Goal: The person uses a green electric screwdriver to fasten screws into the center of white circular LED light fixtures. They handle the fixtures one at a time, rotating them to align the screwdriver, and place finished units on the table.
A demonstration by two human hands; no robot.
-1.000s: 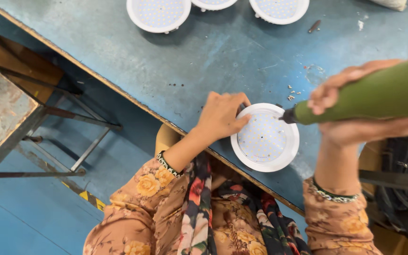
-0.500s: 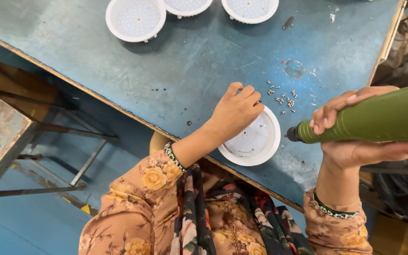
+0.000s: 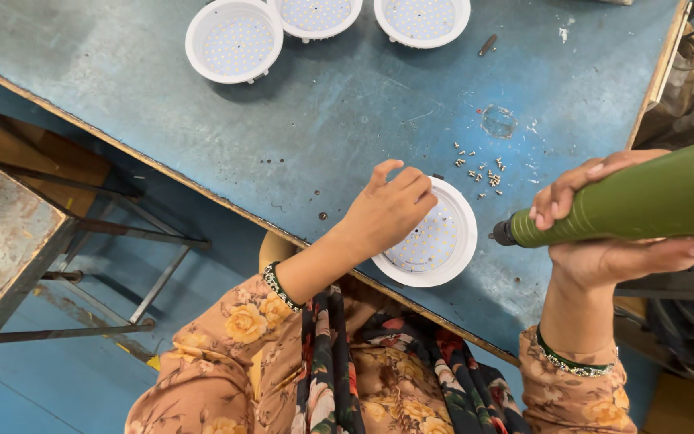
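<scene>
Progress: I judge the work mid-way; the round white lamp housing [image 3: 431,241] lies on the bench [image 3: 347,137] at its near edge, while the driver tip hangs beside it, not touching.
Left hand [image 3: 391,210]: my fingers press flat on the housing's upper-left rim, closed on nothing, only steadying it.
Right hand [image 3: 604,233]: wrapped tight around the green electric screwdriver [image 3: 628,201], its tip pointing at the housing's right rim.
Screws [image 3: 479,170]: a loose scatter just beyond the housing; I can't tell whether any are fitted.
Housing look: shallow white ring, dotted LED panel inside, face up.
Others: three similar housings [image 3: 234,40] along the far edge, well apart.
</scene>
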